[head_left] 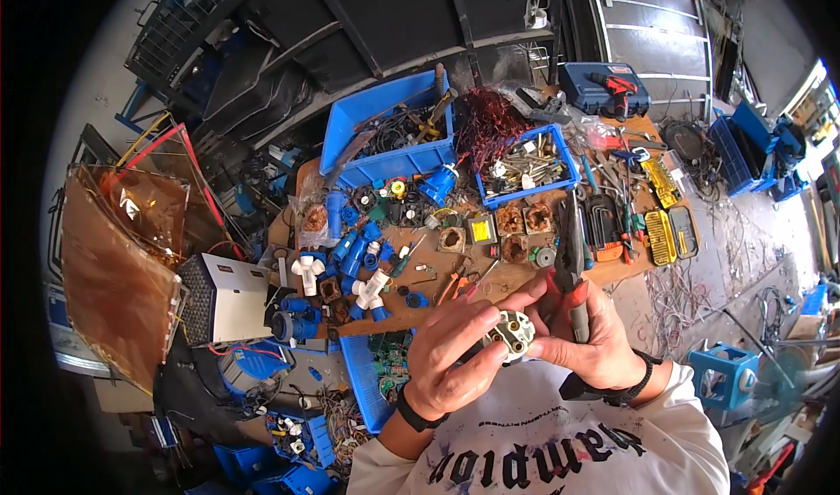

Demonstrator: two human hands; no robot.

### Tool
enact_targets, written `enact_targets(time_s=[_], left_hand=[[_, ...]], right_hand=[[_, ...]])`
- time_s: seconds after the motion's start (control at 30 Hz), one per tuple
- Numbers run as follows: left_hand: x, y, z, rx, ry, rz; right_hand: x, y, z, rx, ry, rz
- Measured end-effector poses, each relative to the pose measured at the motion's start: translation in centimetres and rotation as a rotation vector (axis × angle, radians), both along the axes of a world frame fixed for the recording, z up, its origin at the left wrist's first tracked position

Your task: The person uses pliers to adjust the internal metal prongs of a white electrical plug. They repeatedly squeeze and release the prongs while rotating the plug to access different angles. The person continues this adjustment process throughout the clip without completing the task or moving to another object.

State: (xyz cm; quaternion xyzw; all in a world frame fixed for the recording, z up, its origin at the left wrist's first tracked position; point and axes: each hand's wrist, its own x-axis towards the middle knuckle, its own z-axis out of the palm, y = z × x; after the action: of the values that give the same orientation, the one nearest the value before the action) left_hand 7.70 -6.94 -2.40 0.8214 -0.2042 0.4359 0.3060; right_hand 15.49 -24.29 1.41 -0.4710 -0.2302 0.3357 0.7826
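Observation:
In front of my chest, my left hand (451, 359) is closed round a round white plug insert (512, 336) with brass-coloured screw terminals facing up. My right hand (597, 348) grips a pair of pliers (570, 259) with red and dark handles. Its jaws point away from me over the table. The thumb of my right hand rests against the edge of the plug insert. Some fingers of both hands meet behind it, partly hidden.
The wooden table (411, 313) bears a blue crate (367, 177) of cables, a blue tray (532, 199) of metal parts, blue connectors (354, 254), white fittings (371, 290) and hand tools (607, 224). A red drill (618, 92) lies on a case at the back right.

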Motion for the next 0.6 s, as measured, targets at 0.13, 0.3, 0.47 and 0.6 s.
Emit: enact_targets(time_s=[0.13,0.3,0.47,0.6], left_hand=[[-0.3,-0.6,-0.3,-0.026,0.020,-0.005],[-0.8,-1.0,-0.3,0.010,0.088,-0.032],[-1.6,-1.7,-0.3,-0.122,0.140,-0.050],[-2.0,-2.4,0.4,-0.261,0.164,-0.024]], right_hand=[[0.0,-0.7,-0.5,0.016,-0.015,0.018],[-0.6,-1.0,-0.8,0.074,-0.007,-0.023],[-1.1,-0.9,-0.8,0.088,-0.023,-0.055],[-1.2,-0.9,-0.5,0.040,-0.048,-0.050]])
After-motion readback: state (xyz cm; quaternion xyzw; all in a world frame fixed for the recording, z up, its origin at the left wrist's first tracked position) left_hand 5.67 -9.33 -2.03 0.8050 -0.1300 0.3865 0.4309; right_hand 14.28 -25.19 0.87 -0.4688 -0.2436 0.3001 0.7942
